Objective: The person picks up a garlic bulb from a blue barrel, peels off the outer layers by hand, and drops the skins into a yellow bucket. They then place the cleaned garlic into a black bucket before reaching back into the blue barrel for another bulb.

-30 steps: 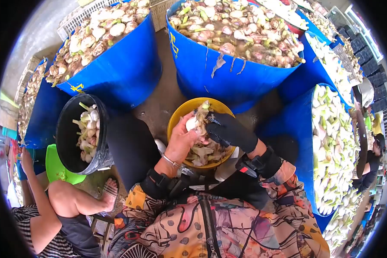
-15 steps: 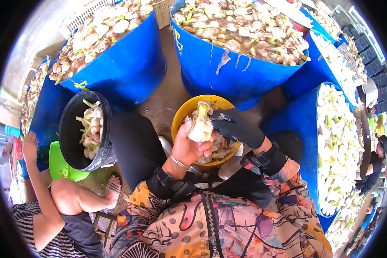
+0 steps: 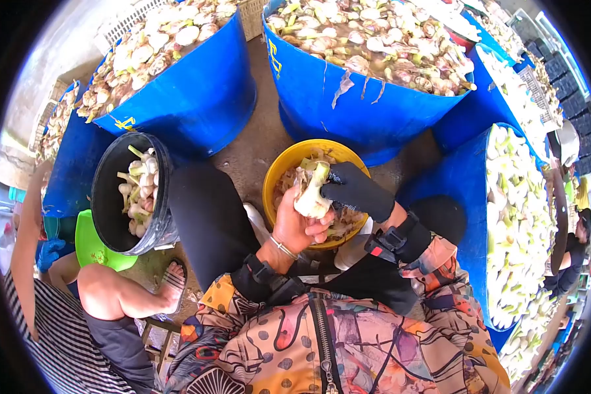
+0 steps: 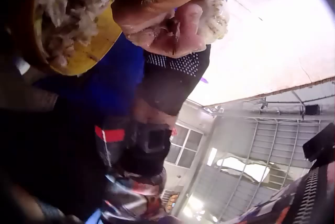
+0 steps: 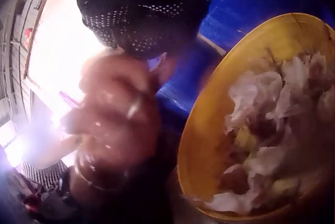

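A garlic bulb (image 3: 314, 202) is held above the yellow bucket (image 3: 343, 152), its pale green stem tipped towards one o'clock and its white base towards seven. The bare left hand (image 3: 295, 226) grasps it from the seven-o'clock side, fingers bent round its lower part; a bracelet (image 3: 284, 249) circles that wrist. The right hand (image 3: 358, 192), in a black glove, comes in from three o'clock with fingers bent against the stem end; its fingertips are hidden in both wrist views, so I cannot tell whether they pinch the bulb or only touch it. Papery peelings (image 5: 256, 96) lie in the bucket beneath. From the bucket, a black pail (image 3: 104, 217) stands at nine o'clock, partly filled with stemmed bulbs (image 3: 141, 190), and a bright green container (image 3: 93, 244) sits just beside that pail, on its seven-o'clock side. Large blue tubs ring the work: one at eleven o'clock (image 3: 207, 85) and one at one o'clock (image 3: 368, 118), both heaped with brownish, unpeeled-looking garlic, and one at three o'clock (image 3: 446, 172) filled with whiter bulbs (image 3: 513, 230). At eight o'clock another person in a striped top (image 3: 65, 335) sits near, a sandal (image 3: 173, 284) on one foot.
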Tool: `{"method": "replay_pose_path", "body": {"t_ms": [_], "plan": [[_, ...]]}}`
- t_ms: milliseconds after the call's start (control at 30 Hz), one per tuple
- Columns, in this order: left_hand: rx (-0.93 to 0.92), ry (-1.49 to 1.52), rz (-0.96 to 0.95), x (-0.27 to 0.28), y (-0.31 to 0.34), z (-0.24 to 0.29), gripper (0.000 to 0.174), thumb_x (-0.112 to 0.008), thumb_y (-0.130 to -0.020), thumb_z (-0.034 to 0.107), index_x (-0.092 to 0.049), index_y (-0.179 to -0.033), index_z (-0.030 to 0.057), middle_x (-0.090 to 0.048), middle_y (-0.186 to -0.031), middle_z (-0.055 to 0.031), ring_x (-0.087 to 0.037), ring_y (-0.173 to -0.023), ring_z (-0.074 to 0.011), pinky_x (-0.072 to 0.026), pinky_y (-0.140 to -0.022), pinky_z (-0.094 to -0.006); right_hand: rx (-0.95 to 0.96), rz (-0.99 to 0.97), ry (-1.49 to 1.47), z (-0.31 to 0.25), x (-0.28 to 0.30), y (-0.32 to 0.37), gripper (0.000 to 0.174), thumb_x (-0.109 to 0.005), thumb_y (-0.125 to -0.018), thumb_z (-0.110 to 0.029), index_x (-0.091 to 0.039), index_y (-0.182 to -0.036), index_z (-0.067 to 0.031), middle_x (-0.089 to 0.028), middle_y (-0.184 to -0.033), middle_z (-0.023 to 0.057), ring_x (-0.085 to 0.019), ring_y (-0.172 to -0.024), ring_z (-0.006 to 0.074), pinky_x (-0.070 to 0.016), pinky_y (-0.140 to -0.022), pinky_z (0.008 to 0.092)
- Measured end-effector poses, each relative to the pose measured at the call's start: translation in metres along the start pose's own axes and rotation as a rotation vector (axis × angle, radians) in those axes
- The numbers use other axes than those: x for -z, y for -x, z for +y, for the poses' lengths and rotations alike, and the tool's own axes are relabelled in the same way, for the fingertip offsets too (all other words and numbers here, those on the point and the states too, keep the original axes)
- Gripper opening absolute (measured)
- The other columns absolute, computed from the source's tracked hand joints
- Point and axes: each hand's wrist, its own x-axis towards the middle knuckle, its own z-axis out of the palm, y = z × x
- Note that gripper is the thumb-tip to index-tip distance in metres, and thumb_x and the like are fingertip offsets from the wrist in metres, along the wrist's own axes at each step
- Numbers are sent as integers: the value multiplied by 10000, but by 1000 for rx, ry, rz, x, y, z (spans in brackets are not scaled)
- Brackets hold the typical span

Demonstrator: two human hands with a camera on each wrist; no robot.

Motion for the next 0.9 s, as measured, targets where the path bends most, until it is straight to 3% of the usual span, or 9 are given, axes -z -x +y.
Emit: {"method": "replay_pose_path", "body": {"t_ms": [100,200,300,367,433,567,700,733,900], "plan": [[-32,35,-80,-8,2,-8,513,-326,-868,574,-581,-996,148,-531,-660,-115,-360,-365,-106,-357,-391,-286,106,44,226,13,0,-4,218,-554,-773,-81,-625,-957,11,-636,-799,40,-568,-760,100,-472,-680,284],[-27,47,-97,-7,-1,-8,563,-291,-877,614,-579,-970,139,-530,-665,-104,-396,-403,-130,-377,-416,-313,167,205,21,30,-12,-7,207,-530,-742,-56,-622,-913,15,-627,-744,43,-557,-698,98,-465,-628,295],[-113,-60,225,-12,-4,-7,605,-251,-889,647,-564,-988,139,-536,-691,-94,-449,-480,-164,-401,-453,-352,-63,293,253,19,-9,-7,214,-556,-757,-119,-631,-904,18,-639,-783,187,-625,-731,307,-475,-658,397],[-307,-200,466,2,-9,-7,600,-229,-909,639,-502,-1103,141,-548,-775,-86,-480,-567,-183,-427,-494,-372,28,429,265,21,-7,-11,217,-548,-754,-122,-630,-893,22,-638,-775,195,-625,-722,311,-473,-649,400],[-444,-445,474,-14,-4,-5,435,-434,-936,405,-406,-1192,54,-527,-744,-75,-504,-557,-169,-484,-532,-364,40,491,294,28,-6,-12,219,-541,-752,-124,-630,-887,24,-638,-775,203,-626,-721,315,-472,-646,401],[-845,-970,365,0,-19,-21,426,-589,-861,149,-370,-1209,35,-544,-812,-52,-512,-569,-103,-498,-501,-273,-18,473,345,33,-11,-11,228,-541,-762,-122,-630,-917,21,-650,-824,192,-632,-751,296,-480,-672,381],[-463,-518,198,5,-3,-10,340,-554,-870,99,-414,-1174,41,-586,-877,-58,-552,-622,-91,-495,-479,-230,-16,232,-297,45,-3,-7,250,-548,-798,-115,-620,-1006,5,-657,-926,135,-628,-818,257,-489,-737,359],[-382,-386,108,20,-4,-6,311,-533,-882,116,-435,-1167,39,-596,-889,-60,-564,-620,-105,-498,-476,-242,-37,210,-530,20,-9,2,179,-565,-814,-104,-639,-956,-23,-635,-834,24,-582,-760,101,-480,-667,266],[-455,-319,249,7,-8,-10,289,-421,-955,284,-509,-1120,64,-626,-922,-75,-640,-751,-175,-535,-515,-319,66,320,-28,70,-21,4,188,-545,-809,-124,-622,-931,-4,-651,-893,147,-615,-776,277,-484,-715,360]]}}
